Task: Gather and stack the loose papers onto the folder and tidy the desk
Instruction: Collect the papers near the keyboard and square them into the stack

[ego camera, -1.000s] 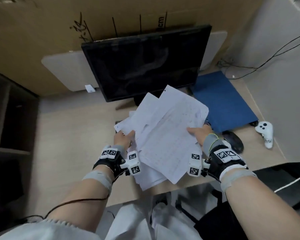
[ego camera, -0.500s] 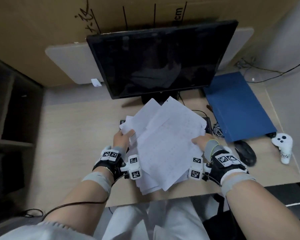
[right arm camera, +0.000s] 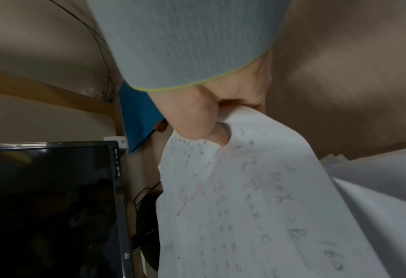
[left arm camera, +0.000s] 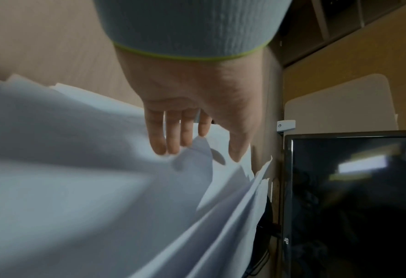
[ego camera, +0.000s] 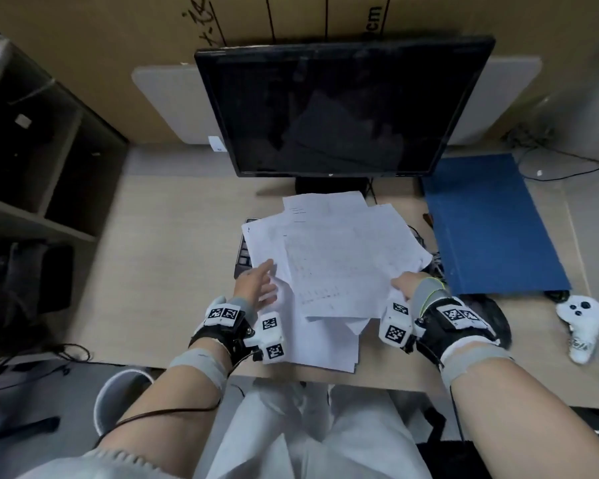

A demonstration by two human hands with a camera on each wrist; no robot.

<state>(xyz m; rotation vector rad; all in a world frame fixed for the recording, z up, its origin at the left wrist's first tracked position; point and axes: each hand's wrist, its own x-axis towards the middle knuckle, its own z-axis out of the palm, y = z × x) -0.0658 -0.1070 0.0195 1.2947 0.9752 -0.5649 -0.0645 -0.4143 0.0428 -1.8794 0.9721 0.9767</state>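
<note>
Pinching the right edge of the loose papers (ego camera: 336, 257) between thumb and curled fingers, the right hand (ego camera: 407, 286) carries the messy pile just above the desk (ego camera: 173, 257). The left hand (ego camera: 256, 283) has straight, spread fingers on the left edge, probably steadying the fan. The blue folder (ego camera: 488, 223) sits just beside them on the right, nothing stacked there yet.
</note>
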